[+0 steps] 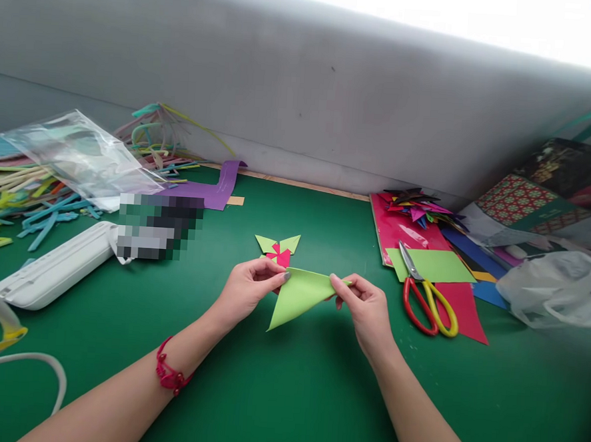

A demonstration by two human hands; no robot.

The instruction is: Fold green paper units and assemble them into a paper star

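Observation:
A sheet of light green paper (304,293), folded into a triangle, is held up between my two hands over the green table. My left hand (252,286) pinches its upper left corner between thumb and fingers. At the right corner, my right hand (363,304) grips the paper with the thumb on top. Just beyond the triangle lies a folded paper piece (290,245) with light green points and a red centre, its near part hidden by the held paper and my left hand.
Red-and-yellow-handled scissors (428,299) lie on green and red paper at the right, near a pile of folded paper shapes (421,207). A plastic bag (561,290) is at far right. Paper strips (50,209), a clear bag (79,158) and a white power strip (55,266) occupy the left.

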